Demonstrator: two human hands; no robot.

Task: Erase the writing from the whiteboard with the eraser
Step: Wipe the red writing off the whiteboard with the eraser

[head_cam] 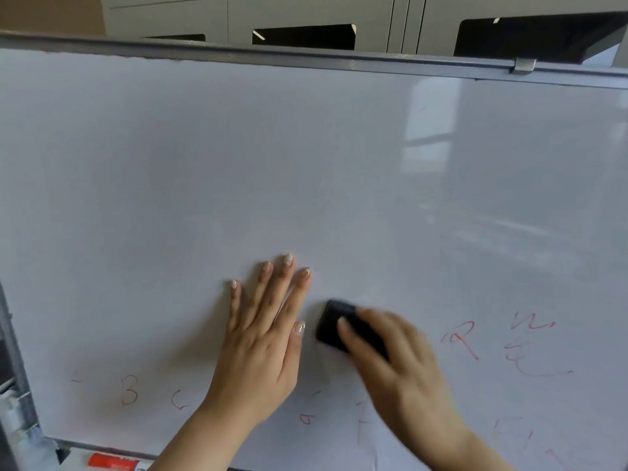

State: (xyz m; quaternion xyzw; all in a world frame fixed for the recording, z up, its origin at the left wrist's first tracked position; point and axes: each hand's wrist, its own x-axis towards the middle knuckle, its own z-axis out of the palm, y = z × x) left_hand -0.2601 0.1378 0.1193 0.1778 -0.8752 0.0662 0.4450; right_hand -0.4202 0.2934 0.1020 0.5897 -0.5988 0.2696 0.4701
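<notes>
A large whiteboard [306, 164] fills the view. Its upper part is blank. Red writing [462, 338] runs along the lower part: clear strokes at the right, fainter marks such as a "3" [129, 390] at the lower left. My left hand [261, 338] lies flat on the board with its fingers spread. Just to its right, my right hand [397, 365] presses a black eraser [334, 322] against the board. The right hand and eraser are blurred by motion.
A red marker [114, 462] lies in the tray below the board's lower edge. The metal frame [306, 57] runs along the top, with a clip [525, 65] at the right. Grey cabinets [306, 15] stand behind the board.
</notes>
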